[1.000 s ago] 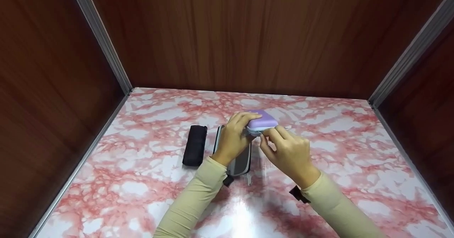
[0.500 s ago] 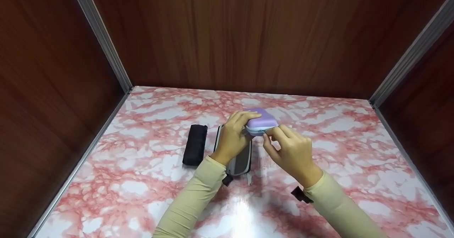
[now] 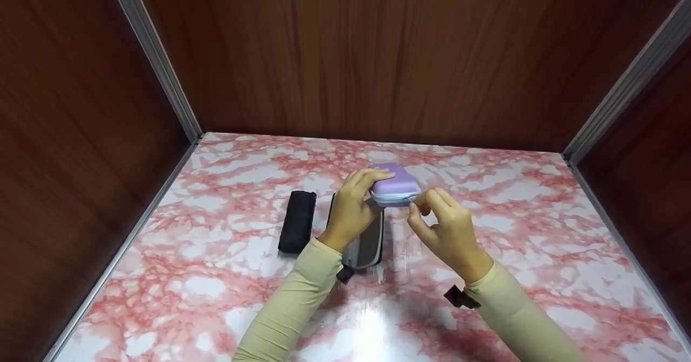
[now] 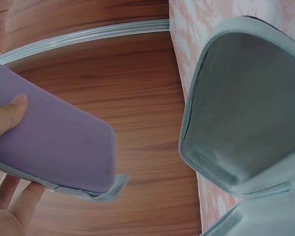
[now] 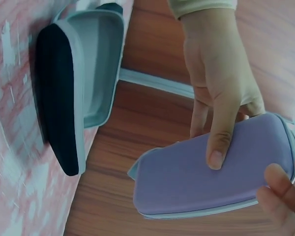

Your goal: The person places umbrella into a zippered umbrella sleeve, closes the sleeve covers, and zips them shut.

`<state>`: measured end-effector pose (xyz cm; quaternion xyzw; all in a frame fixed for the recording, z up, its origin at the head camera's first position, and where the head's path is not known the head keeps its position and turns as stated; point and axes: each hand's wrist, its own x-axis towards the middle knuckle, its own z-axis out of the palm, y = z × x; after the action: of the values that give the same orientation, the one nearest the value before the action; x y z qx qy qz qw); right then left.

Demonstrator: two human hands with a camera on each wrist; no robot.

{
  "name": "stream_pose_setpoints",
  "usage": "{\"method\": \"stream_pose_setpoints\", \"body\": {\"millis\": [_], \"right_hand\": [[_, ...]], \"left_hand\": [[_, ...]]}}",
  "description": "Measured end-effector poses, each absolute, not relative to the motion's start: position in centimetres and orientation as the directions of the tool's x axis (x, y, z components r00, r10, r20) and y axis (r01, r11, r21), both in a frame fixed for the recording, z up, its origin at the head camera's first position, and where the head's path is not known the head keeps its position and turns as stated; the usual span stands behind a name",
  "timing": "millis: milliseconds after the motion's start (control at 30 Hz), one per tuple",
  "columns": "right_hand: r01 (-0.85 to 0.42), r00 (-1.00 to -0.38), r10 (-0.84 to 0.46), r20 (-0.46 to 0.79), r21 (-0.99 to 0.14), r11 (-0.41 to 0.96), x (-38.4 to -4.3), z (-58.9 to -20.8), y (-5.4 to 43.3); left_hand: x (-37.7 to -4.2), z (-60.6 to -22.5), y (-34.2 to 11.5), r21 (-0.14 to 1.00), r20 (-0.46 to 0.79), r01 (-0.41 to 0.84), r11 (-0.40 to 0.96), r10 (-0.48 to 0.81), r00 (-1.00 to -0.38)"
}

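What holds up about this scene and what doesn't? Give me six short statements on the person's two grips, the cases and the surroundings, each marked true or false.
1. The left grip holds the purple case above the table. True.
2. The right grip is well away from the purple case. False: it pinches at the zip.
3. In the head view, the black case lies left of the grey-lined case. True.
4. The grey-lined case is closed. False: it lies open.
5. The wall at the back is brown with a wood grain. True.
6. The tabletop is plain black. False: it is patterned red and white.
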<state>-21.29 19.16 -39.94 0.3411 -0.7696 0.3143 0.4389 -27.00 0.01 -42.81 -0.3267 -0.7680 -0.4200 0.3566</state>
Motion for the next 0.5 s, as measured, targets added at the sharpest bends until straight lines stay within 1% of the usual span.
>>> {"method": "stream_pose_setpoints", "body": {"millis": [133, 233, 333, 500], "right_hand": [[-0.782, -0.435, -0.237, 0.869, -0.234, 0.577, -21.31, -39.77, 19.17], [-0.768, -0.466, -0.246, 0.85, -0.251, 0.589, -21.31, -39.66, 19.16], [-0.765, -0.469, -0.257, 0.845, -0.243, 0.597, -21.3, -39.66, 19.12], [-0.745, -0.45, -0.281, 0.848, -0.183, 0.641, -21.19, -39.64, 19.11]], "left_hand": [[-26.93, -42.74, -0.01, 0.412, 0.822, 0.798, 0.441, 0.198, -0.534], [-26.88, -42.76, -0.03, 0.404, 0.82, 0.79, 0.462, 0.201, -0.537], [-26.84, -42.87, -0.04, 0.395, 0.817, 0.784, 0.478, 0.208, -0.538], [-26.81, -43.05, -0.01, 0.392, 0.813, 0.783, 0.483, 0.216, -0.541]]}}
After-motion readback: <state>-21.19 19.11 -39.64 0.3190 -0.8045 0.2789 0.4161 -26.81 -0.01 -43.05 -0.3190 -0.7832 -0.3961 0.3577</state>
